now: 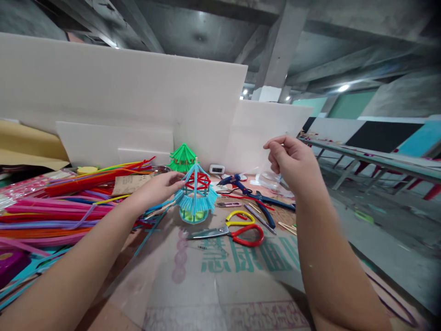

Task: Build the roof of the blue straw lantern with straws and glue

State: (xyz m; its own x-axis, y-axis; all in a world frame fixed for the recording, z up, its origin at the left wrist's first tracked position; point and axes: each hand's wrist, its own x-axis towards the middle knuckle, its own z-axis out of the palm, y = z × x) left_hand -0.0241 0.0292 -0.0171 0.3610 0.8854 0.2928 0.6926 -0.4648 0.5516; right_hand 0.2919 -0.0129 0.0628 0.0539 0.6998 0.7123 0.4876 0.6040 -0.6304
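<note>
A small pavilion model [195, 195] made of blue and red pipe cleaners stands on the cardboard-covered table [220, 285]. My left hand [161, 186] reaches in from the left and its fingertips touch the model's blue fringed roof. My right hand [292, 161] is raised above the table to the right, fingers pinched together; whether something thin is between them I cannot tell. A green pavilion model [182, 158] stands behind the blue one.
A big heap of coloured pipe cleaners [51, 207] lies at the left. Red-and-yellow scissors [237, 230], blue pliers [262, 202] and a blue glue gun [234, 180] lie right of the model. White foam boards [120, 96] stand behind. A long workbench [372, 158] runs at the far right.
</note>
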